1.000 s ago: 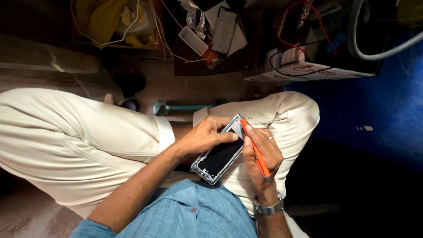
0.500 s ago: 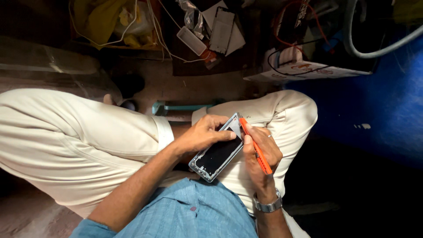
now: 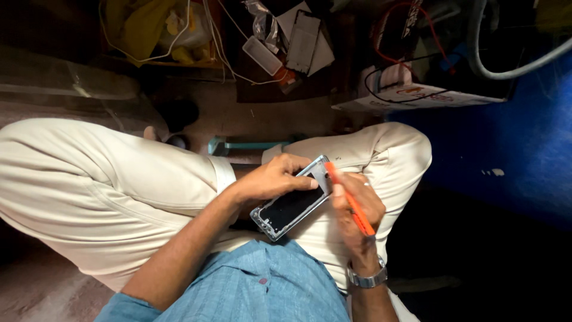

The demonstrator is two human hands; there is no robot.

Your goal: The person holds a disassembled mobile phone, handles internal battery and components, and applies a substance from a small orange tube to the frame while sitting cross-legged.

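Note:
My left hand [image 3: 271, 179] grips a phone [image 3: 292, 206] with a silver frame and a dark open back, held over my lap. My right hand [image 3: 356, 217] holds an orange screwdriver [image 3: 350, 200] like a pen. The tool's tip rests at the phone's upper corner, by the left fingertips. A metal watch [image 3: 366, 279] sits on my right wrist. I sit cross-legged in cream trousers [image 3: 101, 191] and a blue shirt [image 3: 256, 295].
On the floor ahead lie a white box [image 3: 411, 95] with red and black wires, flat phone parts [image 3: 304, 42], a white charger with cable [image 3: 262, 55], a yellow bag [image 3: 149, 27] and a teal tool [image 3: 250, 145]. A blue surface [image 3: 512, 137] lies to the right.
Both hands stay on the phone. The phone and screwdriver have shifted only slightly, and the view has barely moved.

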